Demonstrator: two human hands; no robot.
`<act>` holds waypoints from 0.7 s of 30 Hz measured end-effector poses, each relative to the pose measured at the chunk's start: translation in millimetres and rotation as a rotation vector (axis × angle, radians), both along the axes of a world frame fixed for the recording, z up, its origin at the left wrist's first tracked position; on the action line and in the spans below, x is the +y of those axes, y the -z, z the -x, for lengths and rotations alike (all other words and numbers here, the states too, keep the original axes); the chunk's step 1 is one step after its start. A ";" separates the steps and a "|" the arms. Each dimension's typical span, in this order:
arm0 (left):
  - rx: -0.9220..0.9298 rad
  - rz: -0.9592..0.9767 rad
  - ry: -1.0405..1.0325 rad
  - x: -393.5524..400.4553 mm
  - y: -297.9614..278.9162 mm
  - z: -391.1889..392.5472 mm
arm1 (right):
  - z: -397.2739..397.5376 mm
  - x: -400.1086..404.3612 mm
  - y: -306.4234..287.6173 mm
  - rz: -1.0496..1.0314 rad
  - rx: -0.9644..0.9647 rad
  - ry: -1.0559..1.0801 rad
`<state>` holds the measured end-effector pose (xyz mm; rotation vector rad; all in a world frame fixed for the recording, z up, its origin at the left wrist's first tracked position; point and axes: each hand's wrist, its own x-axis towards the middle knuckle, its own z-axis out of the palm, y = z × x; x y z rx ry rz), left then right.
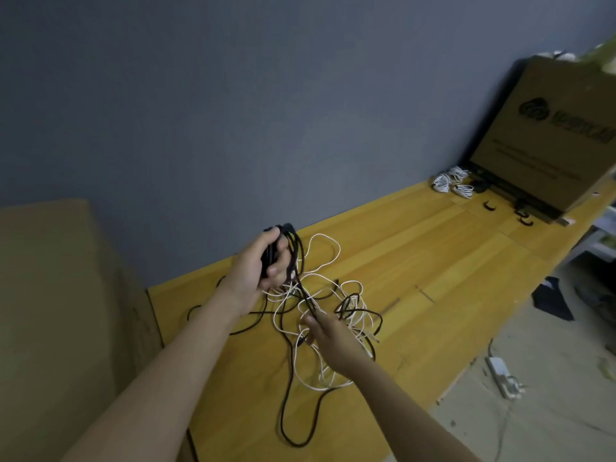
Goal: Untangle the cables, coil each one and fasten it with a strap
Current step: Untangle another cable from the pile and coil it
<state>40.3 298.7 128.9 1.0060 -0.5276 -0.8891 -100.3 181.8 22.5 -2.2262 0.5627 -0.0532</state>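
A loop of black cable (286,395) lies nearest on the table (433,261), close to its near edge, and runs up into the tangle. The right hand (328,338) is just above that, fingers (311,323) curled and pinching a taut stretch of the black cable that rises toward the other hand. Around and under this hand lies the tangle: white cable (320,281) looped over and through black strands, spread on the table's middle-left part. Some loops reach out toward the table's right edge, and one black strand trails off toward the left edge.

The left hand (263,265) is raised over the far side of the tangle, near the table's back edge by the wall (233,111). Its fingers are wrapped round a bunch of black cable coils, thumb on top; the coils hang down from the hand into the tangle.

A brown box (60,295) stands at the table's left end. Far off, at the back right corner, small white coiled cables (453,183) lie together beside a large cardboard box (546,135). A few small black curved pieces, possibly straps (489,206), lie on the table in front of that box; the view is too blurred to be sure.
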 end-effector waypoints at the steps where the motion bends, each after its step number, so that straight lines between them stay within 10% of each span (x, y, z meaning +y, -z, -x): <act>1: -0.050 -0.009 -0.045 -0.9 2.7 -0.8 | 6.9 2.3 6.6 0.073 0.001 -0.042; 8: -0.653 -0.337 -0.062 -4.2 20.3 3.6 | 15.0 19.6 -9.3 0.836 -0.054 -0.431; 15: -1.091 -0.901 0.157 -1.8 22.4 10.2 | 19.1 5.3 -38.6 0.811 -0.567 -0.107; 21: -1.023 -0.771 0.329 -8.1 8.8 17.8 | 18.2 -29.8 -32.7 0.587 -0.504 0.150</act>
